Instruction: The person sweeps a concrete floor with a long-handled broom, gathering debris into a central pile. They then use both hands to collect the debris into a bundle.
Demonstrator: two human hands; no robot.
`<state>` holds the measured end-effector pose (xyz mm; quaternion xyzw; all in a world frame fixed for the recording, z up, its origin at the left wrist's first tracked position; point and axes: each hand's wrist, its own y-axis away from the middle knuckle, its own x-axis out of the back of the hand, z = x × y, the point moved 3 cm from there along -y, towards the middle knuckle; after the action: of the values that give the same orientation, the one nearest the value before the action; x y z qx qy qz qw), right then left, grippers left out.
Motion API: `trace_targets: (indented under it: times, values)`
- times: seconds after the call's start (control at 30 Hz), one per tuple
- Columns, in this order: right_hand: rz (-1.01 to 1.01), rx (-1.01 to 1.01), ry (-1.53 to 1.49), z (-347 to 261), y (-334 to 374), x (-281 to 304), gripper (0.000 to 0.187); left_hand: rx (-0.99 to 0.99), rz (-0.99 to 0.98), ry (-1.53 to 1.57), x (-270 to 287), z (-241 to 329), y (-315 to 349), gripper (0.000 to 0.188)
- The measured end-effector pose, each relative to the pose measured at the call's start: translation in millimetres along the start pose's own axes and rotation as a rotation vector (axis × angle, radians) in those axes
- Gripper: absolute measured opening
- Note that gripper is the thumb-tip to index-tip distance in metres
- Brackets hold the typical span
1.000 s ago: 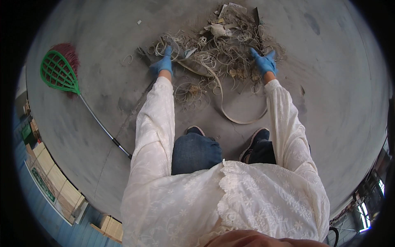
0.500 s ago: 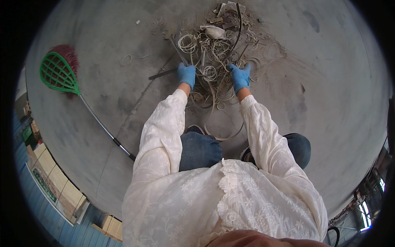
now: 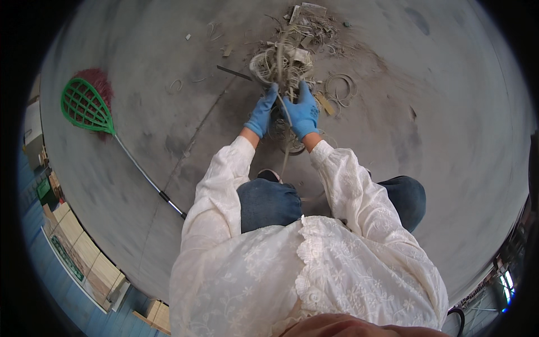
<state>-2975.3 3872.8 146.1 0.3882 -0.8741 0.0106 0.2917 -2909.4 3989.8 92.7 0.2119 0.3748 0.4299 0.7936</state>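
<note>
A tangled bundle of pale strapping bands and cords (image 3: 286,60) is gathered between my two blue-gloved hands, with looped ends hanging below them toward my feet. My left hand (image 3: 261,115) closes on the bundle's left side. Opposite it, my right hand (image 3: 304,114) grips the right side; both hands' fingers are partly hidden by the bands. A dark flat strip (image 3: 234,72) lies to the left of the bundle. Right of my right hand lie a tan flat piece (image 3: 325,104) and a loose coil of band (image 3: 352,85).
Dusty scraps and chips (image 3: 323,35) are heaped on the concrete floor beyond the bundle. At the left lies a broom with a green lattice head (image 3: 87,106), red bristles (image 3: 96,80) and a metal handle (image 3: 140,169). Stacked boards (image 3: 84,238) stand at the lower left.
My hands have come closer together, drawing the spread bands into a compact bundle. The loose coil and tan piece now lie apart at its right. The long black strip is no longer visible.
</note>
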Motion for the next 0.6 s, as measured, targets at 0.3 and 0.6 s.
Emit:
trace_targets:
  times: [0.3,0.6]
  values:
    - [-0.402,0.213,-0.005,-88.1,33.2,0.3,0.088,-0.154,0.050,0.079,-2.7,57.7,60.4,0.038]
    - [-0.743,0.242,-0.336,-75.6,23.6,-23.6,0.096,-0.156,0.292,0.056,46.2,53.7,64.5,0.023]
